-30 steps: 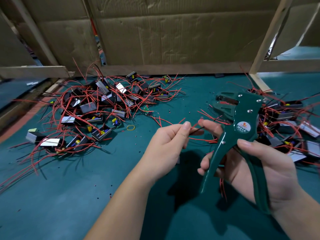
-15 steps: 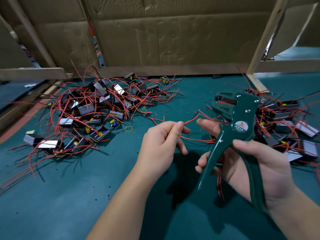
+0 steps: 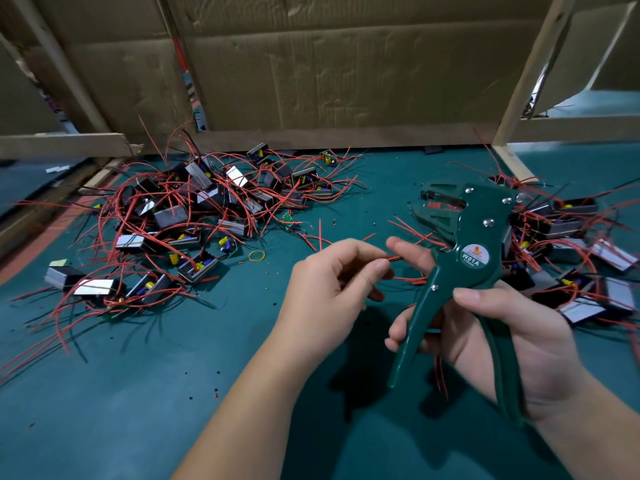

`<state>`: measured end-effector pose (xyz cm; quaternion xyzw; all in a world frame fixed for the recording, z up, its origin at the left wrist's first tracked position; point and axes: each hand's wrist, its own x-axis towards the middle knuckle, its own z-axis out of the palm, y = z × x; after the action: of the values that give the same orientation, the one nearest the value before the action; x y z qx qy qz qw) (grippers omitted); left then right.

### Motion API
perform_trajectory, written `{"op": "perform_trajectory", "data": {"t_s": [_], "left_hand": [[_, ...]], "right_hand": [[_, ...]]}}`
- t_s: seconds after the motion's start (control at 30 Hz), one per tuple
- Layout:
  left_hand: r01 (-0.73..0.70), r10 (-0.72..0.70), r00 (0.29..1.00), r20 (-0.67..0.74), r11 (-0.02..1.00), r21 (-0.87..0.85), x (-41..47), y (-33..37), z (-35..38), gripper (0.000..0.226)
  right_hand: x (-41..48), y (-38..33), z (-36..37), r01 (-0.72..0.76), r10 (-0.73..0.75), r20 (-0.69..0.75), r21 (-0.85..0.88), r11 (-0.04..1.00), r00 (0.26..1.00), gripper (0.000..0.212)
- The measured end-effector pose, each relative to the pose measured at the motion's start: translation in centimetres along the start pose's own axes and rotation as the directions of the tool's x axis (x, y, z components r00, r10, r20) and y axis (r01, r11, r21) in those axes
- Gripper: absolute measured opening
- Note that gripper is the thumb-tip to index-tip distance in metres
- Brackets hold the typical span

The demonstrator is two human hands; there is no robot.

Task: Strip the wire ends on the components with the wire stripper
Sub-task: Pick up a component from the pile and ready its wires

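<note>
Over the tabletop [image 3: 138, 393], pinches a red wire [image 3: 394, 258] in the left grip [image 3: 332, 282], tip by the right forefinger; clasps the wire stripper [image 3: 464, 258] by its handles in the right grip [image 3: 502, 327], head upward, just right of the wire, between component heaps [image 3: 194, 216].

Left forearm [image 3: 249, 393]: bare, entering from the lower edge, angled up and to the right. Left hand [image 3: 329, 285]: back toward the camera, fingers curled, thumb and index fingertip pinching a red wire [image 3: 394, 258].

Right forearm [image 3: 588, 427]: bare, entering from the lower right corner. Right hand [image 3: 512, 330]: palm turned inward, wrapped round the 2 handles of the wire stripper [image 3: 474, 237], thumb laid across the near face, index finger extended upward toward the left hand's fingertips, the lower fingers hooked behind the front handle. Both hands are raised, just beside each other.
</note>
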<state>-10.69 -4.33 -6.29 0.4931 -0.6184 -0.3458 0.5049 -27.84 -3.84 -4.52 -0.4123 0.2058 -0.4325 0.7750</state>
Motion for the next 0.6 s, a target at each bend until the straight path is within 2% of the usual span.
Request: {"op": "perform_trajectory", "data": {"t_s": [0.17,0.3,0.4,0.5,0.6], "left_hand": [[0.052,-0.075,0.989,-0.127,0.983,-0.176,0.2,0.6,0.4,0.019],[0.092,-0.179,0.960,-0.215,0.927,-0.364,0.5,1.1,0.2,0.019],[0.153,-0.282,0.936,-0.208,0.862,-0.483,0.7,1.3,-0.5,0.015],[0.170,-0.303,0.929,-0.214,0.860,-0.481,0.8,1.2,-1.0,0.015],[0.118,-0.242,0.938,-0.249,0.896,-0.428,0.8,1.1,-1.3,0.017]], "right_hand": [[0.0,0.5,0.2,-0.033,0.033,-0.004,0.010,0.999,0.999,0.084],[0.0,0.7,0.1,-0.015,0.016,0.028,-0.006,1.000,0.999,0.074],[-0.1,0.6,0.2,-0.016,0.017,0.049,-0.025,1.000,0.999,0.067],[-0.3,0.6,0.2,-0.069,0.073,0.093,-0.043,0.997,0.993,0.061],[-0.3,0.1,-0.1,-0.153,0.143,0.189,0.039,0.987,0.972,0.062]]}}
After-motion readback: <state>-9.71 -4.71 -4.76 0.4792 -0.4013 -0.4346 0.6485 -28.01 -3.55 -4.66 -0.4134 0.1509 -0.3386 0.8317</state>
